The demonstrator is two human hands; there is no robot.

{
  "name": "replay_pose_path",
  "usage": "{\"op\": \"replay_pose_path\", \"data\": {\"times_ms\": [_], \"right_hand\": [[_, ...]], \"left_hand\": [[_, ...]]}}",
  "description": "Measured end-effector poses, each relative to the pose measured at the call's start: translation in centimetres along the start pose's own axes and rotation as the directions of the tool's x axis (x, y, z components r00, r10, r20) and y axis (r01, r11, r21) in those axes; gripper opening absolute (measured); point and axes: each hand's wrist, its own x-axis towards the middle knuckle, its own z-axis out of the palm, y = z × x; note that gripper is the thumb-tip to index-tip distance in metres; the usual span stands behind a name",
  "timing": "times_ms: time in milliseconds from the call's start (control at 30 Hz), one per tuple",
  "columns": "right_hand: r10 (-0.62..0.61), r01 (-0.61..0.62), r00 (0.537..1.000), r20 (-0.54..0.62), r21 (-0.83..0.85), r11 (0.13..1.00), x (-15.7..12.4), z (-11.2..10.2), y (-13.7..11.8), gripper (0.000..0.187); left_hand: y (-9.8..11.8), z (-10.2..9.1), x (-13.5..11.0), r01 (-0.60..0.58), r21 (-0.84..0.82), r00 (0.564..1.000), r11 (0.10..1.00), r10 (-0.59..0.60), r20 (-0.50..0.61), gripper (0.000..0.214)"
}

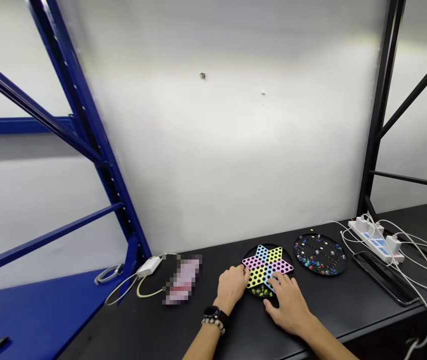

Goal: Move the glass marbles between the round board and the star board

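Note:
A star-shaped Chinese checkers board with pink, yellow and blue sections full of holes lies in a round black tray. Yellow-green pieces show in the tray below the board's near edge. My left hand, with a black watch and a beaded bracelet at the wrist, has its fingers curled round the board's left edge. At the near right side, the fingertips of my right hand rest on the blue section, the thumb spread away from the fingers. Part of the blue section is hidden under those fingers.
To the right lies a round black lid or tray holding several marbles. Beyond it are a black phone and a power strip with tangled white cables. Left are a white adapter and a blurred-out pink item. A white wall stands behind.

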Motion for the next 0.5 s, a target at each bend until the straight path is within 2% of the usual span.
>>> {"op": "replay_pose_path", "data": {"times_ms": [100,167,267,300,333,400,467,500], "right_hand": [[0.033,-0.029,0.999,-0.037,0.096,0.995,0.0,-0.1,0.4,0.031],[0.077,-0.054,0.99,-0.116,0.187,0.981,0.2,-0.2,0.8,0.027],[0.206,-0.083,0.946,-0.252,0.426,0.901,1.2,-0.5,0.9,0.025],[0.272,-0.097,0.928,-0.253,0.544,0.834,1.7,-0.5,0.8,0.028],[0.341,-0.122,0.918,-0.204,0.673,0.73,2.4,-0.6,0.5,0.034],[0.421,-0.196,0.907,-0.007,0.878,0.436,3.8,-0.7,-0.3,0.046],[0.419,-0.255,0.892,0.167,0.953,0.162,5.1,-0.6,-1.1,0.055],[0.411,-0.262,0.887,0.21,0.962,0.072,5.6,-0.5,-1.3,0.057]], "left_hand": [[-0.7,0.0,0.1,0.065,-0.058,0.997,0.996,-0.066,-0.027,0.038],[-1.3,-0.4,0.3,0.098,-0.113,0.993,0.989,-0.104,-0.048,0.044],[-0.9,-1.5,0.7,0.104,-0.187,0.988,0.977,-0.123,-0.092,0.056],[-0.2,-2.0,0.7,0.089,-0.211,0.987,0.973,-0.114,-0.113,0.059],[0.9,-2.5,0.7,0.061,-0.233,0.986,0.971,-0.095,-0.137,0.061],[3.7,-3.3,0.3,-0.039,-0.339,0.982,0.94,-0.027,-0.188,0.058],[6.6,-3.6,-0.4,-0.155,-0.329,0.975,0.932,0.092,-0.2,0.044],[7.8,-3.7,-0.7,-0.245,-0.286,0.957,0.926,0.184,-0.224,0.037]]}}
